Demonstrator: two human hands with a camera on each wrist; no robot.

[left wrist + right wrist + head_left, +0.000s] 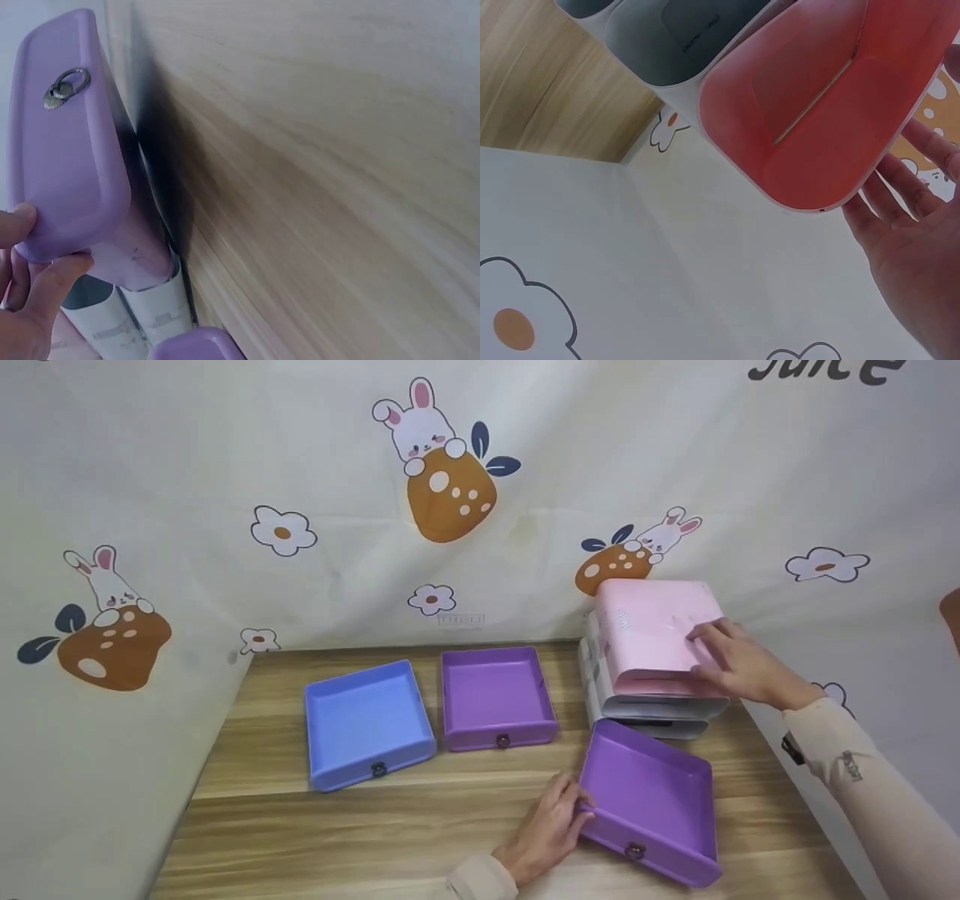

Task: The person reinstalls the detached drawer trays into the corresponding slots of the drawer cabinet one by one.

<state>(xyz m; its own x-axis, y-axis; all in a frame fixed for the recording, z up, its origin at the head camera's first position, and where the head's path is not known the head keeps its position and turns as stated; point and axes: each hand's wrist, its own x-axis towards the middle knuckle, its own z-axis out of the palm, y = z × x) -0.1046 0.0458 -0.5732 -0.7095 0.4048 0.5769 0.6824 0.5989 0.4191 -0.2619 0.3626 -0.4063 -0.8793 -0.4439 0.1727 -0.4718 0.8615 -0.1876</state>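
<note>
My left hand (541,834) grips the front left corner of a purple drawer (649,780), thumb and fingers on either side of its front panel. The drawer sits at an angle, its back corner near the casings, with a ring pull (64,88) on its front. My right hand (739,661) rests on the top of a pink drawer casing (652,622), fingers spread and fairly straight. In the right wrist view the pink casing's front (817,112) is hollow, with no drawer inside. Beneath it are white casings (660,707), also hollow at the front.
A blue drawer (367,724) lies at the left of the wooden table (360,840). Beside it, toward the middle, stands another purple drawer (496,694). A printed cloth (337,450) with rabbits and flowers hangs behind and at both sides.
</note>
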